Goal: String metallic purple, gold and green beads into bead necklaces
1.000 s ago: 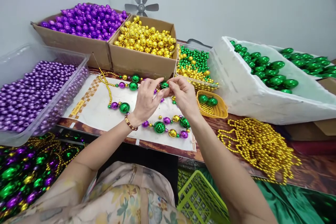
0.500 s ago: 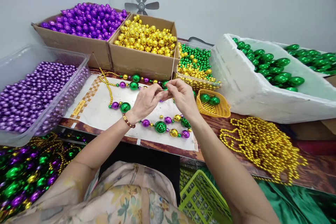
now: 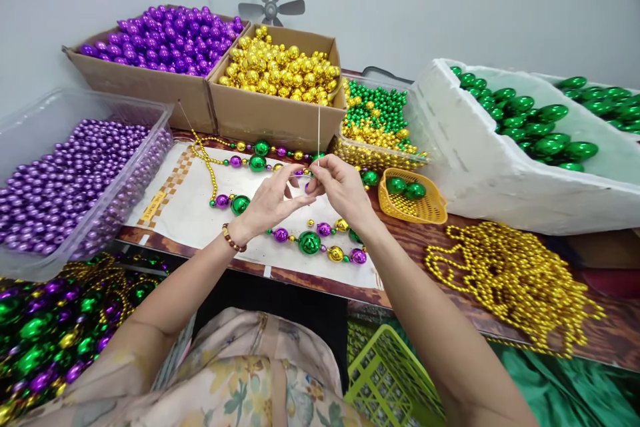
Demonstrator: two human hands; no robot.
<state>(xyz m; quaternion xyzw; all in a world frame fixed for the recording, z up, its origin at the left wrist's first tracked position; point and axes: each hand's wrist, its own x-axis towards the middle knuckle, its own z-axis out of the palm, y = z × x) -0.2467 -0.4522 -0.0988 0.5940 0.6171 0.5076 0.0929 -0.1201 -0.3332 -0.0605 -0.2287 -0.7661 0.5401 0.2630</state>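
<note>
Over the white work mat [image 3: 185, 220], both hands meet near the middle. My right hand [image 3: 343, 190] pinches a thin white string [image 3: 319, 130], one end of which sticks up above the fingers. A length of it also crosses to my left hand [image 3: 270, 203], whose thumb and forefinger curve apart while the string runs into the hand; the exact grip is hard to see. Beneath and around the hands lies a strand of green, purple and gold beads [image 3: 309, 242], partly hidden by them. A small loose gold bead [image 3: 311, 222] rests on the mat.
Cardboard boxes of purple beads [image 3: 160, 43] and gold beads [image 3: 277, 70] stand behind. A clear bin [image 3: 160, 117] is left; a green-and-gold bead tub [image 3: 380, 157], yellow basket [image 3: 437, 210], foam box [image 3: 480, 180] and gold bead chains [image 3: 520, 287] are right.
My left hand has shifted slightly left and its thumb and forefinger have spread. The string's upright end now stands straighter and further left. The view has turned slightly.
</note>
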